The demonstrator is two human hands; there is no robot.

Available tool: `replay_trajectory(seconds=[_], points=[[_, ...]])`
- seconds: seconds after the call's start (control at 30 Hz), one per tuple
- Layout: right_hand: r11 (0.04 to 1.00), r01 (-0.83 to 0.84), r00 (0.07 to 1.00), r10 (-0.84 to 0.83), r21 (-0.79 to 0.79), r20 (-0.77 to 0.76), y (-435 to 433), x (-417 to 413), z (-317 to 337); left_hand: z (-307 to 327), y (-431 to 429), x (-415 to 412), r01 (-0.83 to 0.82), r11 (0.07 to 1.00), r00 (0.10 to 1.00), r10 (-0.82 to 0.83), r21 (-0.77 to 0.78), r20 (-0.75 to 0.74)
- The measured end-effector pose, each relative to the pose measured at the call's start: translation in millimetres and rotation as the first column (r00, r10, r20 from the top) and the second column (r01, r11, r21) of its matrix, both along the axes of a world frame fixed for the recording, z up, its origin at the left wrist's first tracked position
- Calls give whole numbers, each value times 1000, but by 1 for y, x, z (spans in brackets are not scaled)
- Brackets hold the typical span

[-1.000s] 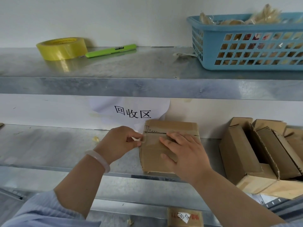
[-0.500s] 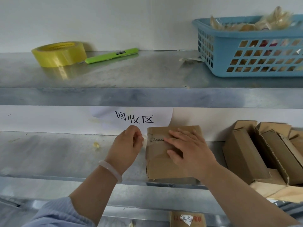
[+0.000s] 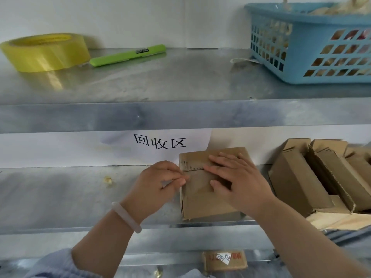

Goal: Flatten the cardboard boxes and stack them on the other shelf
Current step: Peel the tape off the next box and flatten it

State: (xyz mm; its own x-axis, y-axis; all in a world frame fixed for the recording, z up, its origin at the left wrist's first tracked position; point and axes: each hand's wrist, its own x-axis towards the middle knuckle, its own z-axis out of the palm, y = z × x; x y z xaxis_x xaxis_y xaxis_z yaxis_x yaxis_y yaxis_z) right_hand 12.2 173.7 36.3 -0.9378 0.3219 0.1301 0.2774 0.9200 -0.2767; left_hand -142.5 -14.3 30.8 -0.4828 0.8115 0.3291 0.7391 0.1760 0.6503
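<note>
The cardboard box (image 3: 202,201) sits on the middle shelf (image 3: 60,193) below the paper sign (image 3: 160,141), not yet flattened. The step looks like opening its taped seam. The right hand (image 3: 239,181) lies flat on the top, fingers straight, pinning it. The left hand (image 3: 158,183) pinches the box's left edge at the seam; whether it has a tape end is too small to tell. Next, the seam likely needs pulling open while the box is held steady. Half a second ago the left hand was higher, by the corner; the right hand has stayed put.
</note>
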Motion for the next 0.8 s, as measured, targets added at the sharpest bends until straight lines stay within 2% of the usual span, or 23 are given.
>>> replay_trajectory(seconds=[0.07, 0.13, 0.2, 0.23, 0.37, 0.5, 0.63, 0.8], points=[[1000, 1, 1000, -1, -12, -7, 0, 0, 1, -1, 2, 0, -38, 999, 986, 41, -21, 164], [999, 9, 1000, -10, -40, -26, -1, 0, 2, 1, 6, 1, -75, 997, 926, 77, -21, 368], [998, 25, 999, -28, -61, -41, -1, -2, 2, 3, 8, -1, -86, 994, 895, 104, -61, 434], [997, 30, 998, -34, -67, -50, -1, -3, 2, 4, 9, -3, -80, 992, 908, 112, -95, 404], [996, 36, 996, -42, -85, -75, -1, -5, 1, 12, 9, -4, -41, 986, 996, 53, -160, 71], [995, 36, 994, -46, -93, -102, -1, -5, 1, 10, 8, -3, -57, 983, 997, 45, -175, -68], [994, 37, 991, -49, -101, -121, 0, -6, 0, 12, 12, -7, -129, 989, 989, 123, -73, -78], [995, 43, 993, -52, -85, -106, 2, -9, 0, 8, 21, 1, -173, 982, 913, 189, 76, -361]])
